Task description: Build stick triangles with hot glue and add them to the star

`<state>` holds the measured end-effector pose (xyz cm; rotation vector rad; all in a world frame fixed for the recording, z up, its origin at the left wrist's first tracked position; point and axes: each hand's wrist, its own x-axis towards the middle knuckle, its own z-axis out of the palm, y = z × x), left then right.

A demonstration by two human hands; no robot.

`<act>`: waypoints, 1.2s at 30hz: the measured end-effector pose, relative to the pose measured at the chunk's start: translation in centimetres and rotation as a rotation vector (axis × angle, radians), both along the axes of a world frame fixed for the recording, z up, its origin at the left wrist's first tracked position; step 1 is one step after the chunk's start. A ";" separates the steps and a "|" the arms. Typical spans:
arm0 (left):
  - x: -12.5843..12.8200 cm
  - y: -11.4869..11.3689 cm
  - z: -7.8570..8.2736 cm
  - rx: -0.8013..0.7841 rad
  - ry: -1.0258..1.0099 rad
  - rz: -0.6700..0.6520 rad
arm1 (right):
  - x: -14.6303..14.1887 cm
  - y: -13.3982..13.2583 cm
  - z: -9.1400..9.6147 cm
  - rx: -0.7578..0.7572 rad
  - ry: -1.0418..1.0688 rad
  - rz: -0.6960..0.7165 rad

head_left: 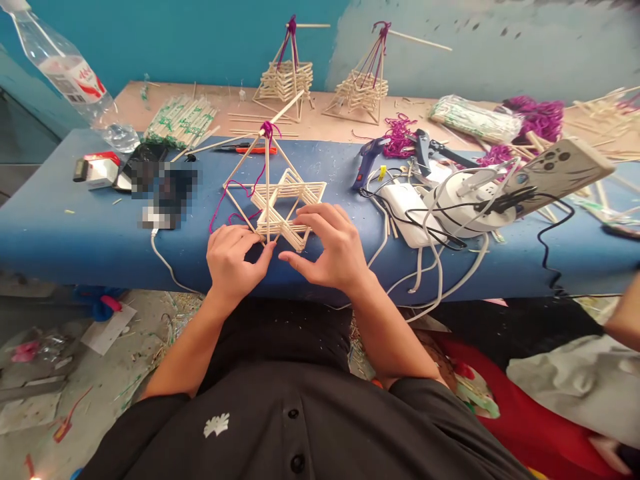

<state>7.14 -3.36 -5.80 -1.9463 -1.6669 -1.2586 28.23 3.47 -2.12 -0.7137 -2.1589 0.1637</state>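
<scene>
A star-shaped stack of thin wooden sticks (314, 193) sits on the blue table in front of me, inside a pyramid-like stick frame (267, 180). Purple yarn (269, 130) is tied around the frame's top, and loose strands hang down its left side. At the near lower corner of the frame, my left hand (235, 261) is closed, thumb and forefinger pinching around the foot of a stick. My right hand (335, 247) has its fingers curved over the star's right side, touching or just above it. Its thumb is stretched apart toward the left hand.
Two similar stick models (287, 80) stand at the back. A glue gun (367, 160), a power strip (560, 170) and tangled cables lie on the right. On the left are a water bottle (75, 80), wrapped sticks (183, 120) and phones. Another person's arm (625, 313) shows at right.
</scene>
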 end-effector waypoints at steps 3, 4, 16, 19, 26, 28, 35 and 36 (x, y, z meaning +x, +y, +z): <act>0.2 0.5 0.0 0.045 0.007 0.046 | 1.1 1.1 0.1 0.055 -0.185 -0.058; 0.2 0.6 -0.1 0.057 0.006 0.057 | 1.4 1.4 0.0 0.043 -0.232 -0.081; 0.0 0.9 -0.4 0.079 -0.043 -0.021 | 0.3 2.0 -0.4 0.068 -0.242 0.068; -0.1 0.8 0.0 0.095 -0.037 -0.038 | 0.3 2.0 0.3 0.118 -0.273 0.077; 0.3 0.5 0.4 0.104 -0.073 -0.023 | 0.7 2.1 1.9 0.207 -0.367 0.086; 0.4 0.4 0.5 0.106 -0.068 -0.013 | 0.7 2.1 2.3 0.232 -0.397 0.092; 0.8 0.3 0.4 0.079 -0.062 -0.013 | 0.7 2.2 2.6 0.381 -0.469 0.072; 0.9 0.3 0.3 0.070 -0.063 -0.009 | 0.8 2.2 2.5 0.408 -0.479 0.070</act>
